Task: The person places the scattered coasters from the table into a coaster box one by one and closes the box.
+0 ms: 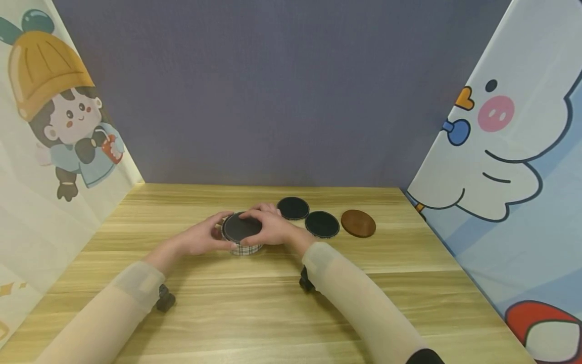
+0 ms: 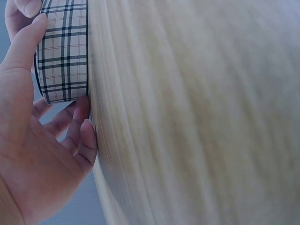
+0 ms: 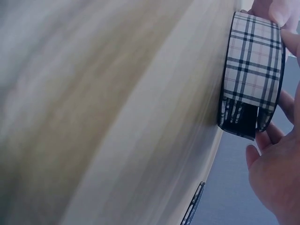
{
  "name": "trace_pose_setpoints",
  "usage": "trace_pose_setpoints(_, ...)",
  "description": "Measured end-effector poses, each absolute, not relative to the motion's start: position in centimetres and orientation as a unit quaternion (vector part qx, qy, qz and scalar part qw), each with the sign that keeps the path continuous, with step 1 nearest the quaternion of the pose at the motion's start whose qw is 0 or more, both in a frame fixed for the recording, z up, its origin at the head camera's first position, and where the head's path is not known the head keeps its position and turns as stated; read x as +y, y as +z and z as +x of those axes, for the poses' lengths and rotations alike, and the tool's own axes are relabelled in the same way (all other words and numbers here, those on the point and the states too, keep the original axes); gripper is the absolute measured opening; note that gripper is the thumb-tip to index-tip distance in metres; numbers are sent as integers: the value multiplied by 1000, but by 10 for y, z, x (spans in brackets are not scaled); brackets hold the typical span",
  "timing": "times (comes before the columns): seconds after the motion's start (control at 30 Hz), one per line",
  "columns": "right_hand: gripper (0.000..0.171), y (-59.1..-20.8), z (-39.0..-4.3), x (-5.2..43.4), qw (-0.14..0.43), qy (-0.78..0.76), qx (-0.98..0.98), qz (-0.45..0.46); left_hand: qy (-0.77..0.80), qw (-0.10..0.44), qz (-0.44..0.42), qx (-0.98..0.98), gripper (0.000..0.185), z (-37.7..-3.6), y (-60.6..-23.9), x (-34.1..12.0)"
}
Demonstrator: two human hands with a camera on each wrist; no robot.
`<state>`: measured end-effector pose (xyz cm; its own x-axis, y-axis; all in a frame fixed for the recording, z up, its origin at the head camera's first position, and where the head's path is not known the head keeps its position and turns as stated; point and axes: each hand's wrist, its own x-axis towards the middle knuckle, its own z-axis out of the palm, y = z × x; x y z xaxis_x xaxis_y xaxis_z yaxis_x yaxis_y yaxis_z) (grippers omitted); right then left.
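Note:
A round coaster holder (image 1: pixel 237 230) with a black top and a cream plaid side stands on the wooden table, left of the middle. My left hand (image 1: pixel 202 237) grips it from the left, thumb at the front and fingers reaching round the far side. From the right, my right hand (image 1: pixel 273 228) holds its edge, thumb at the front and fingers over the top and back. The left wrist view shows the plaid side (image 2: pixel 64 51) close to the thumb. In the right wrist view, the holder (image 3: pixel 253 63) has a gap in its side with dark, plaid-edged layers inside.
Two black round coasters (image 1: pixel 322 224) lie just right of my right hand, one farther back. A brown round coaster (image 1: pixel 358 223) lies beyond them to the right. A grey panel (image 1: pixel 273 101) rises behind the table (image 1: pixel 245 313), with printed cartoon panels at both sides.

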<state>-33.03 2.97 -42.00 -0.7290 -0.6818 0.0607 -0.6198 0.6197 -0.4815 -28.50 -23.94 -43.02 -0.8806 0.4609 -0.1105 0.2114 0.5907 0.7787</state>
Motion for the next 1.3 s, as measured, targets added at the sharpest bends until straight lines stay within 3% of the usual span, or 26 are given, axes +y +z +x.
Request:
trace_pose_setpoints(0.77, 81, -418, -328, 41, 90, -252, 894, -358, 391, 145, 187, 889, 109, -280, -426, -240)
trace_pose_setpoints(1.3, 53, -410, -318, 101, 79, -299, 875, -371, 406, 130, 190, 884, 112, -284, -429, -240)
